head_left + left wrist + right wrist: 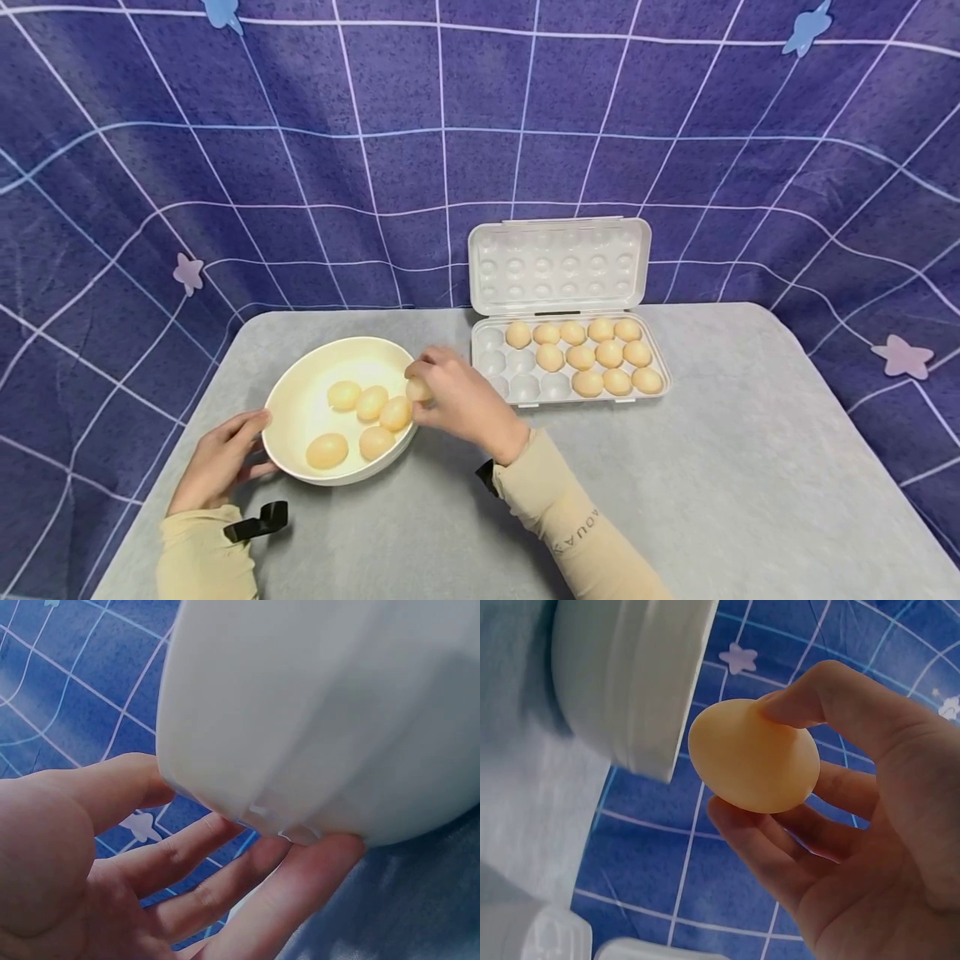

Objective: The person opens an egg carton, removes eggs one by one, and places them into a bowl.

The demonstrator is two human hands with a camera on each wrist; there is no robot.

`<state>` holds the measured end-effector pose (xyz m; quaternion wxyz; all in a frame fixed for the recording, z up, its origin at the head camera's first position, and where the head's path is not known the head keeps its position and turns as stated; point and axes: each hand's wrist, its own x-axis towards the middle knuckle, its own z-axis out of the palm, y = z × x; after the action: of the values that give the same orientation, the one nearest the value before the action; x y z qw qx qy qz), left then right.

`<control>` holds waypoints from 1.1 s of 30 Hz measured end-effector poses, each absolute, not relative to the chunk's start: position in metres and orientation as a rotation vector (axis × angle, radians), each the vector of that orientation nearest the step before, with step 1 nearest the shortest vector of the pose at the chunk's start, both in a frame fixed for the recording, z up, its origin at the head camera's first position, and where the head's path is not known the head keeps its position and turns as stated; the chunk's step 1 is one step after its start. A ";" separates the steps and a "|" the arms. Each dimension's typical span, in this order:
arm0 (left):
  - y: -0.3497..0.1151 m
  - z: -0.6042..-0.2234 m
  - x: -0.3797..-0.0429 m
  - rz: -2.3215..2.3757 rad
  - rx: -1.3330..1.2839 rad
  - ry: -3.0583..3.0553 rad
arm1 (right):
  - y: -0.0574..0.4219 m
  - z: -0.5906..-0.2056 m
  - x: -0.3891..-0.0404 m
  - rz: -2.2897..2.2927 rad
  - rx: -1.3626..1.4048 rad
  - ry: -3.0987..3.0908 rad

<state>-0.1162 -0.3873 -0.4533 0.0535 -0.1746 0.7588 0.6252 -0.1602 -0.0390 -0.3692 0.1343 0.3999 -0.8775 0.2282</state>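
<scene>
My right hand (pixel 465 400) pinches an egg (pixel 754 756) between thumb and fingers, at the right rim of a cream bowl (pixel 300 375). In the right wrist view the egg is held up beside the bowl's wall, apart from it. Several more eggs (pixel 327 451) lie inside the bowl. My left hand (pixel 221 458) grips the bowl's left side, thumb at the rim and fingertips (pixel 341 851) against the outer wall lower down. To the right of the bowl stands an egg box (pixel 528 406), with eggs in its middle and right cups and bare white cups at the left end.
The egg box's lid (pixel 558 265) stands raised at the back, near a blue gridded curtain (pixel 405 167). Both bowl and box rest on a grey tabletop (pixel 757 450). A black strap (pixel 258 522) shows at the left wrist.
</scene>
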 end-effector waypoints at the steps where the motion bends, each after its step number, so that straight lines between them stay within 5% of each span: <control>1: -0.388 -0.456 -0.117 1.916 -0.518 2.304 | -0.041 -0.369 -0.160 0.651 1.168 -2.544; 33: -0.384 -0.453 -0.113 1.975 -0.511 2.305 | -0.100 -0.384 -0.148 0.430 1.304 -2.789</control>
<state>-0.1129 -0.3845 -0.4534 0.0316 -0.1658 0.7485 0.6413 -0.1485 -0.1001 -0.3839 0.0162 0.4195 -0.8970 0.1382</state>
